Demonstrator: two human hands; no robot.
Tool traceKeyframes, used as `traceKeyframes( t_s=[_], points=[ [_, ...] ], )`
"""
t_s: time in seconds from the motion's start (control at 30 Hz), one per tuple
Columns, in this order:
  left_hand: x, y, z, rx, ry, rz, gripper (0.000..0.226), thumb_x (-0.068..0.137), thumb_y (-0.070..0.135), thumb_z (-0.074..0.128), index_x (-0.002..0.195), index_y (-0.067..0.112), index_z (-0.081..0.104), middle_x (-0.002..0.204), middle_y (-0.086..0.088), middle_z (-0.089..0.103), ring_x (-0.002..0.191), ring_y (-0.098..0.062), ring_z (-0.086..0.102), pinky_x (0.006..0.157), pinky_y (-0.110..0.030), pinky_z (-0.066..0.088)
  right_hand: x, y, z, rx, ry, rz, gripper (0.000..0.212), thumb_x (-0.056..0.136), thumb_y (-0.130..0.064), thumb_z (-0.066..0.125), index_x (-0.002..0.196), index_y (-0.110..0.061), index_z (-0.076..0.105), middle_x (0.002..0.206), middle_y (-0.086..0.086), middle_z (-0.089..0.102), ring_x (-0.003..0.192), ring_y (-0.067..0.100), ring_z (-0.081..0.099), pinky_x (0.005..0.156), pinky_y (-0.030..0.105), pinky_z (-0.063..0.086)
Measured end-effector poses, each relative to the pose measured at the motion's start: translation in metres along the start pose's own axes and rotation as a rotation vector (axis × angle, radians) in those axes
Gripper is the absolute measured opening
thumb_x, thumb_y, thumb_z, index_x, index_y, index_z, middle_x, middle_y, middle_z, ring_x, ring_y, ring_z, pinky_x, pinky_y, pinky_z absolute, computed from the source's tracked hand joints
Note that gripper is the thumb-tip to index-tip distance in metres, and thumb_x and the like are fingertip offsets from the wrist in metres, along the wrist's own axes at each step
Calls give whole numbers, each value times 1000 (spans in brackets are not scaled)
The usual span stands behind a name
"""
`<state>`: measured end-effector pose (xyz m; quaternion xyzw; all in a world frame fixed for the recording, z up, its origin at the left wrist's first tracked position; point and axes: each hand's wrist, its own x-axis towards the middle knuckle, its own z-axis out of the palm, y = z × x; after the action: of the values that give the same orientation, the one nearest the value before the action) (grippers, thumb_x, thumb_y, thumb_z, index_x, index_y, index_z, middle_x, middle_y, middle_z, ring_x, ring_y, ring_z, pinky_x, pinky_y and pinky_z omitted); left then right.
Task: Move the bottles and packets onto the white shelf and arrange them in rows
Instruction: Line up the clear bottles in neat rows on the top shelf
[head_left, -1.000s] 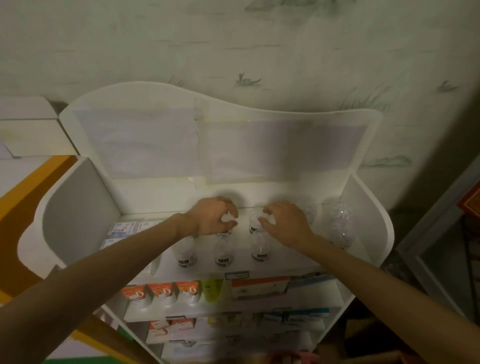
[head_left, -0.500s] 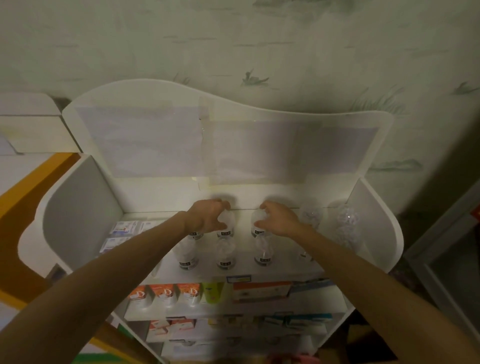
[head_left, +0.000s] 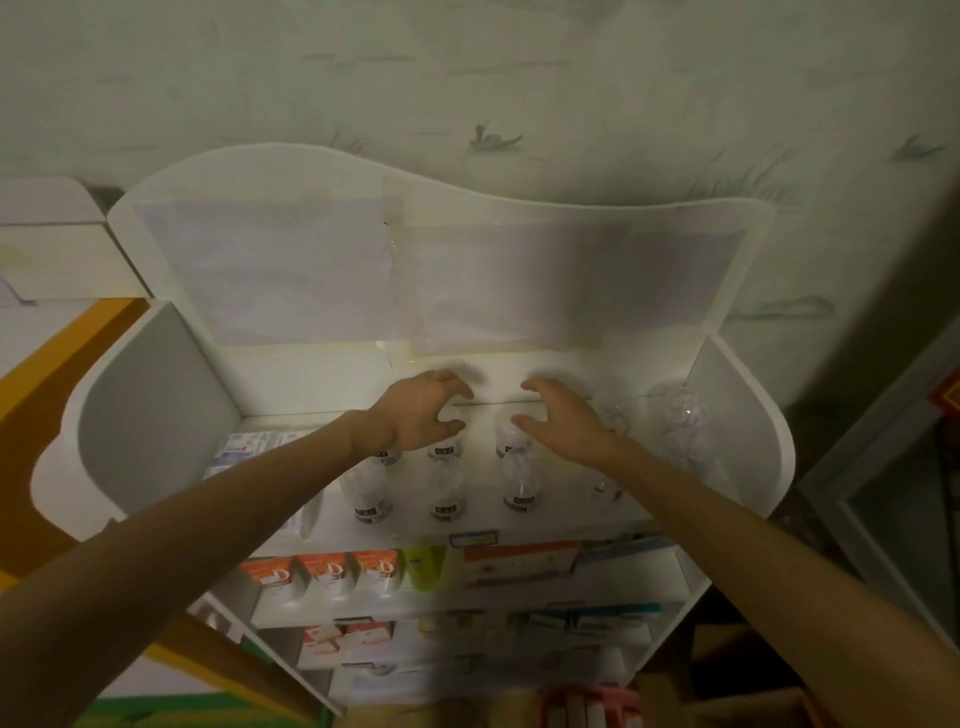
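Both hands have let go of the back-row bottles: the left hand (head_left: 421, 413) and right hand (head_left: 563, 421) now hover with fingers spread, grasping nothing. On the white shelf (head_left: 156, 415) the clear bottles (head_left: 444, 488) stand upright in 2 rows, packets (head_left: 244, 446) at left, orange boxes (head_left: 327, 574) below.

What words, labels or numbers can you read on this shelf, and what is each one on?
"D": on each of three orange boxes, second tier.
Dark labels on the clear bottles, top tier: too blurred to read.
Packets at top left: print too small.
Lower-tier boxes: blurred, unreadable.
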<state>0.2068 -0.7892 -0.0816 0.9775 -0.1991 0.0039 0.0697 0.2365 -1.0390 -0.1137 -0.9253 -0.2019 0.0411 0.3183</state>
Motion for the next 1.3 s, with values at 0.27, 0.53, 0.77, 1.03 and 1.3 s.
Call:
traceKeyframes(
  t_s=[0.27,0.53,0.77,1.03,1.3],
  points=[
    [-17,23,10,43,-231,101,63,79,73,60,129,35,56,127,12,58,108,-12,58,89,-30,50,-43,-3,-5,-209,54,-321,33,84,-48,63,112,-29,61,110,-17,55,95,2,52,77,27,48],
    [-26,18,17,30,-337,45,76,78,60,72,140,25,47,138,3,51,119,-20,55,98,-36,48,-49,6,4,-256,-98,-265,55,78,-53,69,126,-28,58,125,-9,51,100,10,56,82,29,51],
    [-32,13,22,2,-320,33,61,80,53,74,130,22,59,125,2,62,111,-20,59,95,-35,49,-50,4,6,-188,-110,-195,61,76,-54,74,127,-24,61,123,-8,49,91,11,57,77,28,48],
    [-31,15,23,2,-340,7,60,80,54,73,130,25,58,125,3,62,110,-19,59,95,-35,49,-54,3,5,-178,-119,-194,60,76,-54,75,126,-23,62,120,-9,49,89,11,58,77,32,51],
    [-31,17,19,17,-316,42,61,82,64,64,130,28,57,129,7,56,114,-17,55,96,-35,48,-49,-3,0,-213,-89,-209,60,75,-67,68,121,-28,63,113,-16,51,91,6,56,74,29,48]
  ],
)
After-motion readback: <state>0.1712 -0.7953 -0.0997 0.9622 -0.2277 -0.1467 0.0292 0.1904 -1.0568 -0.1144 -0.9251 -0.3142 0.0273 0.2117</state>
